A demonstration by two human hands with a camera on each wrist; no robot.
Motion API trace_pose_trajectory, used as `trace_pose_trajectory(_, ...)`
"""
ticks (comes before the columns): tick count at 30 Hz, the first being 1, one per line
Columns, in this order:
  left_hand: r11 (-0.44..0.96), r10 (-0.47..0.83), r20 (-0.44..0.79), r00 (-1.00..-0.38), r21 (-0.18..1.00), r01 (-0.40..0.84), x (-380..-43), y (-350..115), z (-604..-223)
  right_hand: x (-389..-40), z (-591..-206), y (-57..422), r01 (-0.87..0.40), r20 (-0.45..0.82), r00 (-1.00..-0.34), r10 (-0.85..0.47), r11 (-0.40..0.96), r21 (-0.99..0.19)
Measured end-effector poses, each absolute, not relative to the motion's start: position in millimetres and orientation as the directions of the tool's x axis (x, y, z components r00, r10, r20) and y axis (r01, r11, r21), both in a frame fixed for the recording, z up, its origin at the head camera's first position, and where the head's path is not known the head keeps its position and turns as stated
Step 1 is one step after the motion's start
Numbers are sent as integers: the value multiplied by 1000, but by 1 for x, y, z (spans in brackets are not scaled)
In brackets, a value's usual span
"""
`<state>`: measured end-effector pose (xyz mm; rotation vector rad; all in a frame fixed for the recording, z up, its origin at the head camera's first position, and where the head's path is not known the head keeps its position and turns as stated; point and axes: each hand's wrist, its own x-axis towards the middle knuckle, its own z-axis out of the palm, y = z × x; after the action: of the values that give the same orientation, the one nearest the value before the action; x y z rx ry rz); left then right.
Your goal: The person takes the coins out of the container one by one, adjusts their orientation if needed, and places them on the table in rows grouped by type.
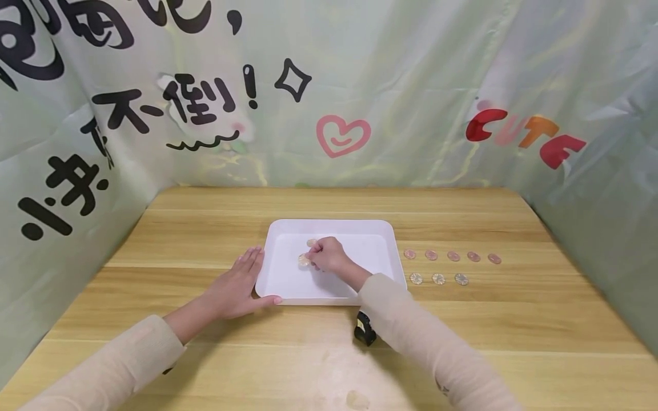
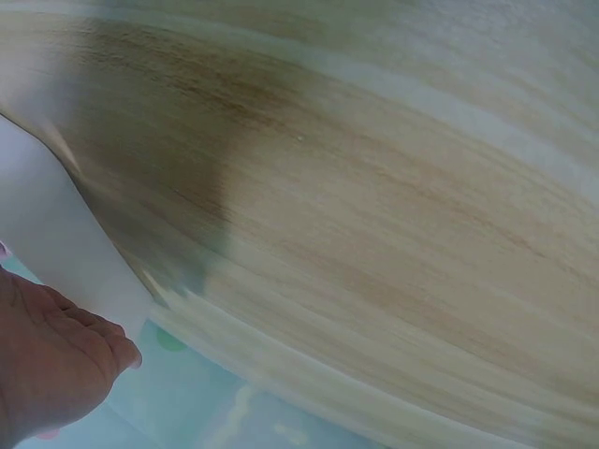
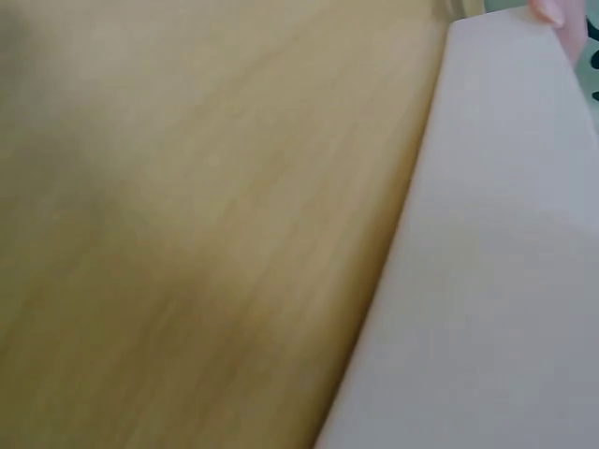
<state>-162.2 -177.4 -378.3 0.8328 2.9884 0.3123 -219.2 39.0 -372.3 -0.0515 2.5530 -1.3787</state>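
A shallow white tray [image 1: 329, 301] lies on the wooden table. My left hand [image 1: 239, 288] rests against its left side, fingers extended along the edge and thumb at the front left corner; the left wrist view shows part of this hand [image 2: 61, 351] beside the tray's wall. Over the tray, my right hand [image 1: 330, 255] has its fingers curled and pinches the edge of a pale, coin-like disc [image 1: 303, 261]. Just behind that lies another pale disc [image 1: 311, 242], partly beside the knuckles. The right wrist view catches the tray's outer wall [image 3: 496, 215] instead of the right fingertips.
Right of the tray, several pinkish discs [image 1: 453, 256] form a row on the table [image 1: 514, 319]. Nearer to me are three silvery discs [image 1: 438, 279] in line. Printed fabric [image 1: 411, 68] walls in the table's back and sides. A black wrist device [image 1: 365, 329] hangs under the right sleeve.
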Motion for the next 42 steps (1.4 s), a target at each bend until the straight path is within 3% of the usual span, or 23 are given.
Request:
trace_pose_trajectory(16, 838, 511, 21, -859, 210, 504, -162, -178, -379, -205, -349, 79, 171, -241, -965, -107, 442, -880)
trace_pose_trajectory(42, 836, 513, 31, -858, 209, 508, -162, -178, -380, -183, -337, 155, 176, -233, -969, -84, 428, -887)
